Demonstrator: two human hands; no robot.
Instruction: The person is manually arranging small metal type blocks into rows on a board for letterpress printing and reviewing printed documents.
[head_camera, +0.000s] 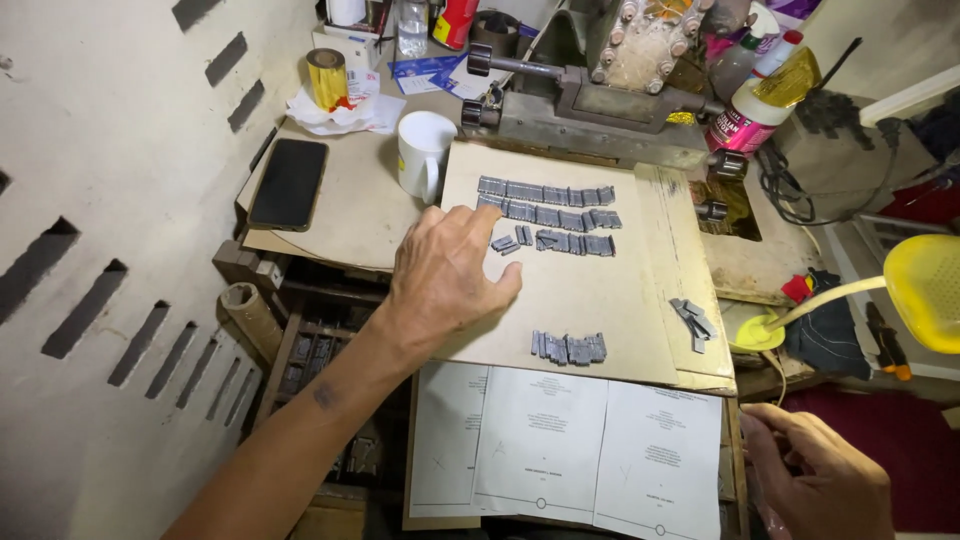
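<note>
Head view looks down on rows of small grey metal type pieces (548, 215) lying flat on a tan cardboard sheet (590, 300). They sit in three close rows near the sheet's far edge, each piece a dull grey rectangular slug; a few loose ones lie just left of the lowest row. A shorter row of type (569, 347) sits near the sheet's near edge, and a small heap of type (692, 322) lies on a second board at the right.

Left hand (445, 275) rests palm down on the cardboard, fingers spread and released, fingertips touching or just beside the loose pieces; it grips nothing. Right hand (815, 475) hangs low at the right edge, well apart from the type, fingers loosely curled; whether they pinch anything I cannot tell.

White mug (424, 152) stands upright just left of the sheet; its contents cannot be seen. Beyond lie a black phone (289, 183), a gold foil roll (326, 77) on crumpled paper, and a grey metal press (600, 90). Printed paper sheets (570, 445) lie below the cardboard. A yellow desk lamp (925, 290) stands at right.
</note>
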